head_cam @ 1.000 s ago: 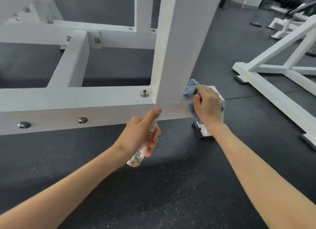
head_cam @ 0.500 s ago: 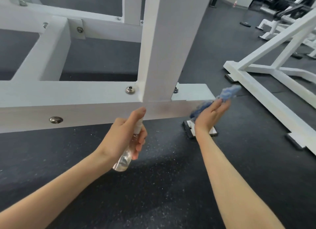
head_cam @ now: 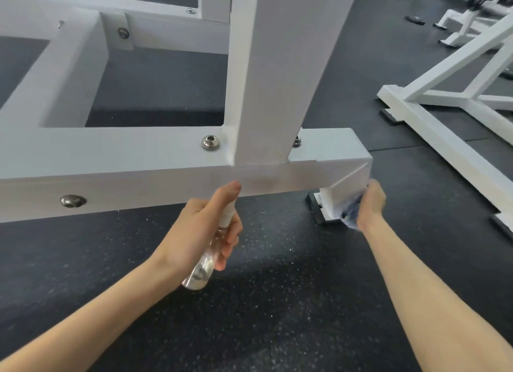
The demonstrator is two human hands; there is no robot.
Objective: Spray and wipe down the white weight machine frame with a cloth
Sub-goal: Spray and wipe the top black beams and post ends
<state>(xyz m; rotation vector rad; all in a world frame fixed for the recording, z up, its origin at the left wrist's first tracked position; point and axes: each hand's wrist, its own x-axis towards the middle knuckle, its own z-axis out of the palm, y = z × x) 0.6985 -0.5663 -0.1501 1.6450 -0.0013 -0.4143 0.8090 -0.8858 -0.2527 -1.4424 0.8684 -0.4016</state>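
Observation:
The white weight machine frame (head_cam: 138, 166) runs across the view as a low horizontal beam with an upright post rising from it. My left hand (head_cam: 202, 227) holds a small clear spray bottle (head_cam: 206, 258) just below the beam, the index finger on the white nozzle pointing at the beam's front face. At the beam's right end, my right hand (head_cam: 370, 202) presses a blue cloth (head_cam: 351, 210) against the white foot bracket. The cloth is mostly hidden behind the hand and blurred.
Dark speckled rubber flooring (head_cam: 277, 302) lies below. A second white machine frame (head_cam: 444, 133) sits on the floor to the right. Steel bolts (head_cam: 211, 142) stud the beam. More gym equipment stands at the far top right.
My right hand moved with the cloth from the post's base out past the beam's right end, then down onto the foot bracket. The left hand with the bottle kept its place under the beam.

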